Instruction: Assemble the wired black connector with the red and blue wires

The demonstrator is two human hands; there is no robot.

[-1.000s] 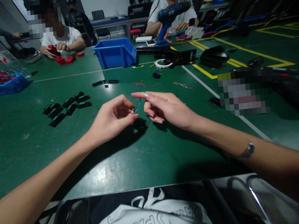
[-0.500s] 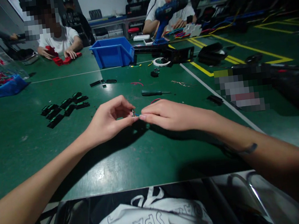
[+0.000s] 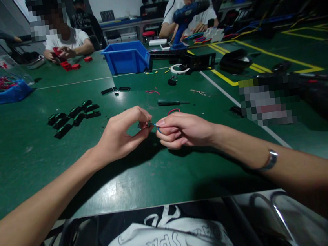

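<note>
My left hand [image 3: 123, 133] is closed in a pinch on a small part [image 3: 149, 123] that looks like a little circuit board; the fingers cover most of it. Facing it, my right hand [image 3: 187, 130] pinches a thin blue wire [image 3: 158, 129] close to that part, its other fingers curled in. Whether the wire is joined to the part I cannot tell. A red wire [image 3: 174, 110] loops up behind my right hand. Just beyond lies a dark-handled screwdriver [image 3: 169, 102] on the green table [image 3: 115, 187].
Several black pieces with green boards [image 3: 63, 120] lie left. A blue bin [image 3: 123, 60] and blue drill [image 3: 181, 24] stand at the back. A blue tray of wires [image 3: 7, 97] is far left. Two people sit across the table; one handles red parts [image 3: 65, 65].
My right hand has turned, so its curled fingers and the blue wire show more. The small part in my left hand has tilted. Across the table, a person's hands lifted off some red parts.
</note>
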